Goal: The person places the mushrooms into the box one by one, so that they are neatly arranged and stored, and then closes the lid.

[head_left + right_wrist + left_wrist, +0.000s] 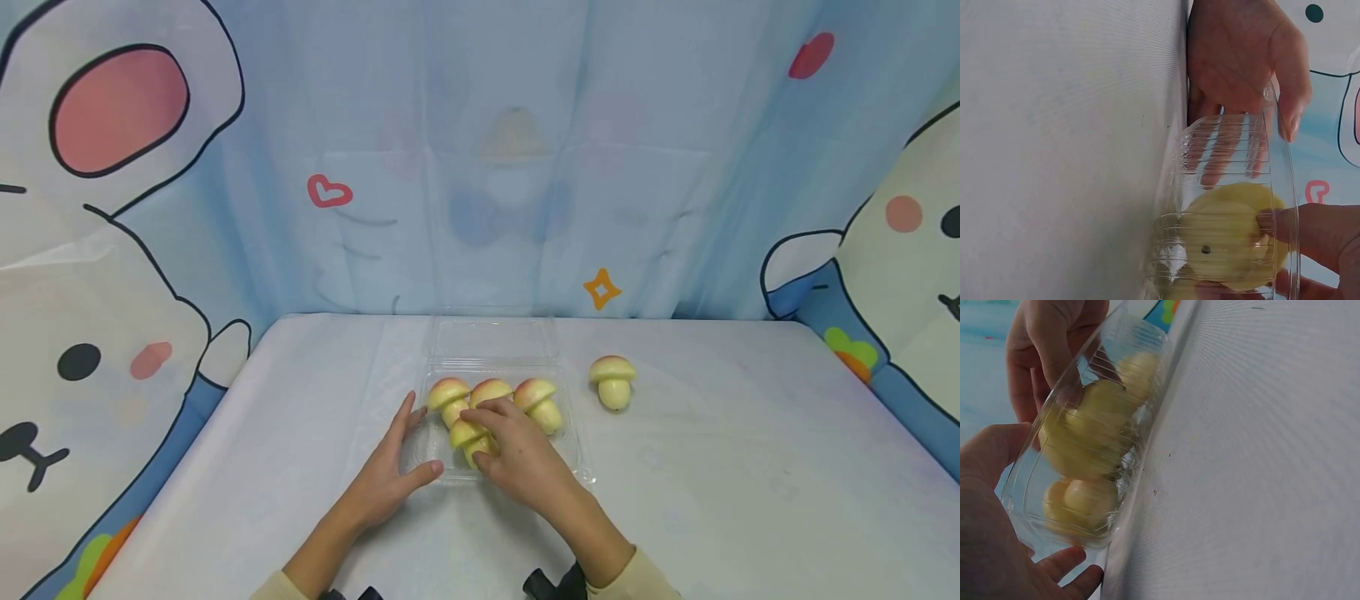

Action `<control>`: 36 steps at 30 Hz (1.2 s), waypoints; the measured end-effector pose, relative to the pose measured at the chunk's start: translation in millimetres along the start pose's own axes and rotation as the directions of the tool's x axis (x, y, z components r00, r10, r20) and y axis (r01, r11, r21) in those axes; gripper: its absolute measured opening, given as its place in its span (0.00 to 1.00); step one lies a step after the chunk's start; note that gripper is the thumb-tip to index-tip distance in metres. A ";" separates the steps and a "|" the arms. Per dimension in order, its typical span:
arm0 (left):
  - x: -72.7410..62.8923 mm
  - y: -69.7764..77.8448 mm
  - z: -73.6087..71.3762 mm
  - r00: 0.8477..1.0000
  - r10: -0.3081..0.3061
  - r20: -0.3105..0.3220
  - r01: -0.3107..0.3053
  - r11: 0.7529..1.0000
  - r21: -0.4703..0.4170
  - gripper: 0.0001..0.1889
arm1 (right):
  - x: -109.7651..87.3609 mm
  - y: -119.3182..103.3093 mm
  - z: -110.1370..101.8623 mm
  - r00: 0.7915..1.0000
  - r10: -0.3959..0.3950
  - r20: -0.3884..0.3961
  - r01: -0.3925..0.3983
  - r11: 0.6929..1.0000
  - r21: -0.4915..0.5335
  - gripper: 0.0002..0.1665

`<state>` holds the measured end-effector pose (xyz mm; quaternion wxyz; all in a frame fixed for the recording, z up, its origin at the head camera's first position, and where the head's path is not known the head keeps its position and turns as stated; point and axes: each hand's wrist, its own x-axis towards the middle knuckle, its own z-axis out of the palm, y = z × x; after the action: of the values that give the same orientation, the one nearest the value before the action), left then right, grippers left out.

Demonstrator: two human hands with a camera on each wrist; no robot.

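Observation:
A clear plastic clamshell box (572, 454) holds several pale yellow, mushroom-shaped carved fruits with reddish tops, like peeled-stem apples. Three form its back row: a left one (448, 392), a middle one (491, 388) and a right one (542, 406). In front of them, my right hand (521, 458) grips another carved fruit (468, 432) between thumb and fingers, inside the box. My left hand (384, 477) spreads along the box's left side, fingers and thumb extended by the wall. Through the clear side in the right wrist view, the gripped fruit (1225, 228) shows a small dark spot.
The box's lid (491, 340) lies folded back behind it. One more carved fruit (612, 383) stands on the white-covered table (735, 450), right of the box. Behind the table's back edge hangs a blue curtain (480, 225) with cartoon prints.

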<state>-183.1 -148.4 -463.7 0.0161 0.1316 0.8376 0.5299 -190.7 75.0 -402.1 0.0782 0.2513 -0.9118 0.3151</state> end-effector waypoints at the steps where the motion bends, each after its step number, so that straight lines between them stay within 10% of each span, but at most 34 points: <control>1: -0.1 -0.1 -0.1 1.000 0.000 -0.002 0.000 1.000 0.002 0.53 | 0.0 -0.4 -0.1 1.000 -0.002 0.002 0.002 1.000 -0.005 0.29; 36: -0.9 1.5 -0.6 1.000 0.009 0.008 -0.009 1.000 -0.012 0.52 | -1.3 2.3 1.7 0.997 -0.075 0.008 0.075 0.997 -0.033 0.23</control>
<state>-182.0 -148.5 -462.1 0.0180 0.1376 0.8339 0.5342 -190.7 76.0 -405.1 0.0913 0.2852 -0.9070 0.2961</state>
